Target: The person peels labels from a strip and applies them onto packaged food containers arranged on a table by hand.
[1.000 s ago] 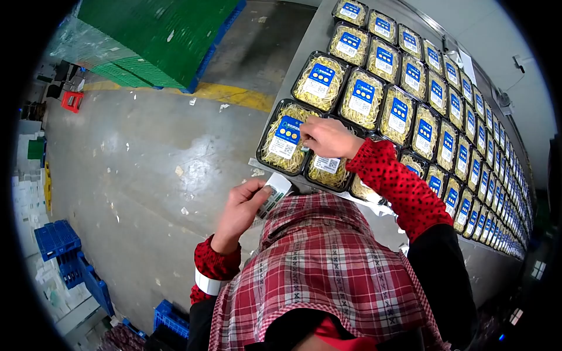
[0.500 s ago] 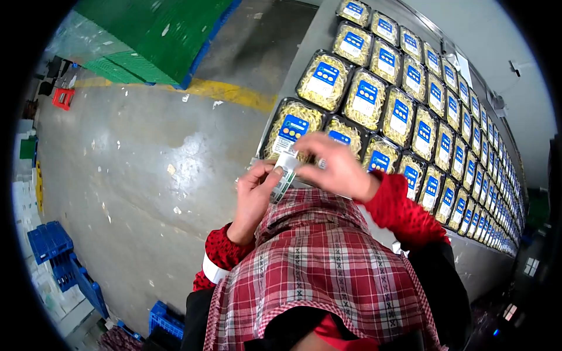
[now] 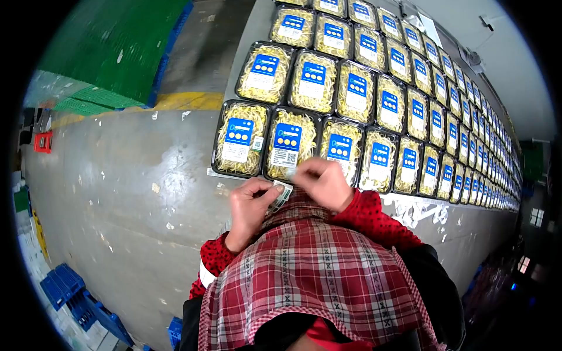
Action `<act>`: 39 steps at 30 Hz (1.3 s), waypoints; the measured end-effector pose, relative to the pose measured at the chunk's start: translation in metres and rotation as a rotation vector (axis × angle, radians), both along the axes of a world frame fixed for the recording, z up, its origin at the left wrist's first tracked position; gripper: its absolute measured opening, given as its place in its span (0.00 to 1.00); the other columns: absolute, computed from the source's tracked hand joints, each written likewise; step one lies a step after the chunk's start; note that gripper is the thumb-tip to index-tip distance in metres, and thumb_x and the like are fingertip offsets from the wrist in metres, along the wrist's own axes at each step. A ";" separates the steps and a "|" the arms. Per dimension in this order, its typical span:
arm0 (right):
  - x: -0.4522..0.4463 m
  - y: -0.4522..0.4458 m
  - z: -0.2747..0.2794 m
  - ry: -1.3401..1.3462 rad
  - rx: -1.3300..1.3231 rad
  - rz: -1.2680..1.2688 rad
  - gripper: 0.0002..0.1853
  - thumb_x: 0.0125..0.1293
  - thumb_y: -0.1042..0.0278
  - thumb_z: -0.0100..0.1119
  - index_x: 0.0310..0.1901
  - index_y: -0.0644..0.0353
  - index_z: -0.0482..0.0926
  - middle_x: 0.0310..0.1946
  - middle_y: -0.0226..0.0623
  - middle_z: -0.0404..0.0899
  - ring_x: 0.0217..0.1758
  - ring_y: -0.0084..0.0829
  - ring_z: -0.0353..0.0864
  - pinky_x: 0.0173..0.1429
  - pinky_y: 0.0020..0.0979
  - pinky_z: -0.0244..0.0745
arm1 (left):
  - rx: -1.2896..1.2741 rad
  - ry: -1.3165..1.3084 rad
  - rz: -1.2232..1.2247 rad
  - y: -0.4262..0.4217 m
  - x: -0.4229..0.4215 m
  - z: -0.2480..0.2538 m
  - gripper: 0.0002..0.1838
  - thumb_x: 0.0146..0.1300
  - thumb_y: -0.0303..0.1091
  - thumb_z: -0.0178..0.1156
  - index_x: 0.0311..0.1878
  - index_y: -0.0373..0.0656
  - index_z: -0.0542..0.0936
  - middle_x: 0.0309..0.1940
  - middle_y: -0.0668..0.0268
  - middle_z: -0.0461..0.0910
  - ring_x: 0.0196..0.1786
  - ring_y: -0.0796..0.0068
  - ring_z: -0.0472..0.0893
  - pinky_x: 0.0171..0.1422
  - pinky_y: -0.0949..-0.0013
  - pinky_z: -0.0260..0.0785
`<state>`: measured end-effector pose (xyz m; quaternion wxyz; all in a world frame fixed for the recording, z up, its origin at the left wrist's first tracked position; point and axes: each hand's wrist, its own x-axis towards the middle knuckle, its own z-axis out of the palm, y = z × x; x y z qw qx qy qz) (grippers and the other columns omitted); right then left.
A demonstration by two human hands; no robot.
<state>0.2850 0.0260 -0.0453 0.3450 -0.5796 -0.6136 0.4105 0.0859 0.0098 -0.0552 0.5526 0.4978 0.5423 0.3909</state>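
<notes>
Between the thumb and fingers of my left hand (image 3: pixel 250 207) is a small sheet of stickers (image 3: pixel 282 195), held just off the table's near edge. My right hand (image 3: pixel 323 182) is pinched, with a small pale sticker (image 3: pixel 291 173) at its fingertips, over the lower edge of a black tray of sprouts (image 3: pixel 291 140) with a blue and white label. To its left, the corner tray (image 3: pixel 241 139) bears a small green and white sticker (image 3: pixel 257 143) beside its large label. The right fingers are slightly blurred.
Rows of similar sprout trays (image 3: pixel 357 93) cover the metal table (image 3: pixel 243 44) to the far right. Green stacked crates (image 3: pixel 111 52) stand at the upper left, a red stool (image 3: pixel 43 142) and blue pallets (image 3: pixel 61 286) farther left. White paper scraps (image 3: pixel 413 212) lie beyond the table's near edge.
My right hand has gone from the corner tray to the sticker sheet and then over the neighbouring tray. The corner tray's small sticker is now uncovered. The view has shifted right along the table.
</notes>
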 end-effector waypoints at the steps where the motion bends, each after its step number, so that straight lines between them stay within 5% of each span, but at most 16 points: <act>1: 0.015 0.006 -0.004 0.159 -0.233 -0.158 0.08 0.58 0.67 0.65 0.32 0.64 0.85 0.27 0.38 0.84 0.27 0.27 0.81 0.33 0.28 0.75 | -0.021 -0.019 -0.038 -0.001 0.002 -0.002 0.03 0.55 0.21 0.69 0.32 0.33 0.84 0.30 0.66 0.81 0.33 0.81 0.76 0.38 0.77 0.68; 3: 0.036 0.019 -0.025 0.094 -0.383 -0.291 0.12 0.58 0.66 0.65 0.35 0.70 0.84 0.28 0.43 0.85 0.28 0.24 0.80 0.34 0.27 0.74 | -0.031 -0.047 -0.066 0.002 0.006 -0.007 0.03 0.56 0.21 0.69 0.34 0.34 0.84 0.29 0.68 0.81 0.33 0.83 0.76 0.38 0.77 0.68; 4: 0.035 0.020 -0.032 0.064 -0.344 -0.311 0.12 0.57 0.68 0.66 0.34 0.72 0.84 0.22 0.35 0.82 0.25 0.21 0.76 0.29 0.26 0.70 | -0.048 -0.082 -0.057 0.004 0.009 -0.006 0.04 0.56 0.22 0.69 0.34 0.34 0.83 0.30 0.68 0.81 0.33 0.83 0.76 0.38 0.77 0.68; 8: 0.020 0.020 -0.057 -0.177 -0.163 -0.340 0.13 0.56 0.65 0.66 0.32 0.69 0.84 0.25 0.48 0.83 0.25 0.35 0.82 0.33 0.33 0.75 | -0.055 -0.128 -0.048 0.012 0.014 -0.005 0.05 0.56 0.23 0.70 0.34 0.35 0.83 0.29 0.71 0.79 0.33 0.85 0.75 0.38 0.78 0.69; 13: 0.001 0.021 -0.060 -0.565 0.004 -0.312 0.11 0.52 0.62 0.64 0.22 0.61 0.81 0.21 0.51 0.79 0.28 0.50 0.82 0.33 0.46 0.76 | -0.045 -0.158 -0.067 0.017 0.013 -0.008 0.06 0.58 0.24 0.70 0.30 0.35 0.81 0.26 0.74 0.78 0.30 0.88 0.72 0.35 0.80 0.66; 18: 0.023 0.021 -0.040 -0.764 -0.079 -0.219 0.19 0.53 0.53 0.70 0.24 0.63 0.80 0.19 0.49 0.79 0.25 0.49 0.82 0.31 0.45 0.76 | -0.047 -0.132 -0.053 0.023 0.013 -0.001 0.08 0.60 0.26 0.68 0.28 0.35 0.79 0.23 0.76 0.75 0.28 0.90 0.68 0.32 0.81 0.62; 19: 0.026 0.016 -0.019 -0.596 -0.132 -0.176 0.14 0.56 0.60 0.69 0.31 0.65 0.81 0.23 0.49 0.81 0.26 0.47 0.82 0.31 0.42 0.77 | -0.043 -0.134 -0.051 0.027 0.014 -0.001 0.08 0.60 0.26 0.68 0.28 0.35 0.79 0.23 0.76 0.75 0.28 0.90 0.68 0.32 0.81 0.62; 21: 0.011 0.002 0.015 0.146 -0.099 -0.054 0.10 0.58 0.70 0.66 0.38 0.67 0.81 0.29 0.48 0.81 0.30 0.42 0.83 0.35 0.39 0.77 | -0.029 -0.138 -0.080 0.025 0.020 -0.003 0.09 0.61 0.26 0.67 0.27 0.35 0.78 0.23 0.76 0.75 0.28 0.90 0.67 0.31 0.81 0.61; 23: 0.005 -0.006 0.033 0.104 -0.121 0.104 0.12 0.61 0.78 0.63 0.48 0.67 0.80 0.36 0.39 0.81 0.38 0.27 0.81 0.41 0.29 0.75 | -0.026 -0.193 -0.124 0.026 0.024 -0.008 0.08 0.62 0.26 0.66 0.28 0.35 0.78 0.23 0.75 0.73 0.29 0.90 0.67 0.33 0.81 0.61; 24: 0.008 -0.006 0.030 0.021 -0.070 0.131 0.12 0.61 0.79 0.62 0.47 0.66 0.79 0.35 0.39 0.80 0.39 0.28 0.81 0.42 0.27 0.75 | 0.040 -0.136 -0.174 0.028 0.025 -0.009 0.08 0.62 0.25 0.66 0.29 0.35 0.79 0.24 0.75 0.73 0.30 0.89 0.67 0.34 0.81 0.61; 28: 0.022 -0.021 0.029 0.022 -0.031 0.126 0.10 0.59 0.79 0.62 0.44 0.64 0.81 0.37 0.42 0.82 0.38 0.34 0.83 0.41 0.31 0.76 | 0.049 -0.177 -0.367 0.023 0.034 -0.013 0.04 0.62 0.26 0.66 0.34 0.36 0.83 0.30 0.73 0.74 0.30 0.85 0.70 0.33 0.79 0.62; 29: 0.025 -0.025 0.023 -0.055 0.109 0.114 0.08 0.56 0.75 0.63 0.38 0.61 0.80 0.32 0.44 0.81 0.34 0.46 0.82 0.37 0.38 0.77 | 0.012 -0.134 -0.429 0.023 0.035 -0.014 0.04 0.61 0.27 0.67 0.34 0.36 0.83 0.29 0.73 0.75 0.30 0.85 0.70 0.33 0.78 0.62; 35: 0.055 -0.038 0.035 -0.322 0.076 0.120 0.05 0.54 0.69 0.64 0.32 0.57 0.78 0.29 0.40 0.80 0.30 0.45 0.80 0.32 0.42 0.74 | -0.079 0.051 -0.513 0.020 0.062 0.004 0.07 0.58 0.29 0.70 0.31 0.35 0.84 0.21 0.70 0.77 0.25 0.86 0.70 0.29 0.77 0.62; 39: 0.123 -0.030 -0.007 -0.052 -0.180 -0.017 0.06 0.56 0.69 0.66 0.32 0.60 0.80 0.25 0.37 0.82 0.27 0.28 0.80 0.33 0.30 0.75 | -0.104 -0.099 -0.533 0.018 0.073 -0.009 0.06 0.59 0.29 0.69 0.33 0.35 0.85 0.24 0.70 0.80 0.27 0.86 0.74 0.31 0.78 0.66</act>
